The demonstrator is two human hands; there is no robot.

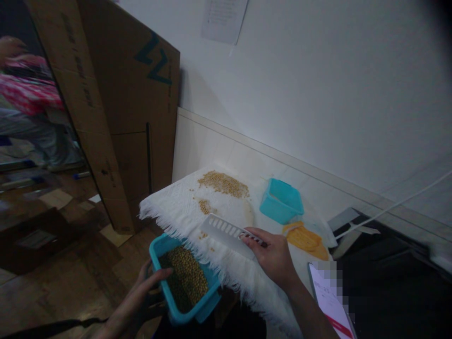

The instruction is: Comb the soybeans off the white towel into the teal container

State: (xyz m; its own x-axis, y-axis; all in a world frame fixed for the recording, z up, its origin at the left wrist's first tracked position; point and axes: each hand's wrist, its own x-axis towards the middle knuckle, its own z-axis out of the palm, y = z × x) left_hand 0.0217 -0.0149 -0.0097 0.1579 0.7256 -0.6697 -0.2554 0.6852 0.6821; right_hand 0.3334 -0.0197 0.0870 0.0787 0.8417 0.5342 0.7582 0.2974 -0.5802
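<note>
My left hand [145,293] grips the left rim of a turquoise plastic bin [154,254], thumb over the edge. Yellow soybeans [190,273] lie inside it, partly in dark shade. The bin is held below the fringed front edge of a white cloth [233,278] on the table. In my right hand [273,254] is a flat white slotted scraper [226,235], its blade low over the cloth. A few beans [203,234] lie by the blade. Farther back are a small cluster of beans [204,206] and a wider heap [224,183].
A second turquoise bin [282,207] stands at the back right, beside an orange-yellow cloth-like item [307,240]. A lit tablet or phone [330,296] lies at the right edge. A tall cardboard box [137,108] rises at left; behind it is a person in a red checked garment [28,89].
</note>
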